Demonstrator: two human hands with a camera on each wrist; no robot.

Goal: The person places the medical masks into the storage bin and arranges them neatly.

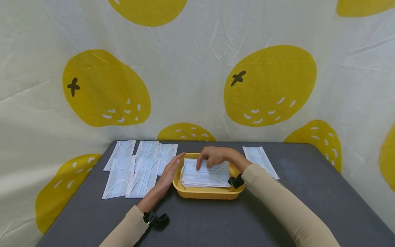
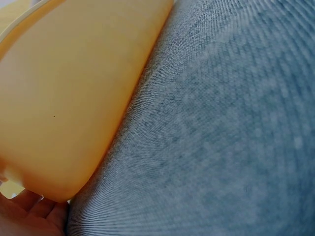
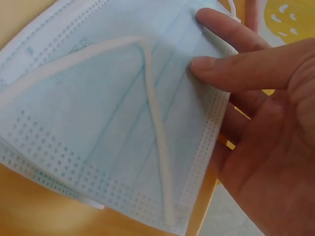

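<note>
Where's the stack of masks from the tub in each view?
Head: mask stack just below centre, inside the yellow tub.
Left wrist: not visible.
Right wrist: large, left and centre; fingers touch it upper right.
Shared landmark: the tub, lower centre, upper left and lower left respectively.

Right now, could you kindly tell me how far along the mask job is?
Seemingly done: a stack in the tray. In hand: the right hand touches the top mask; the left hand is at the tray's side. Remaining, if this is gathering: the left masks and lone right mask.
</note>
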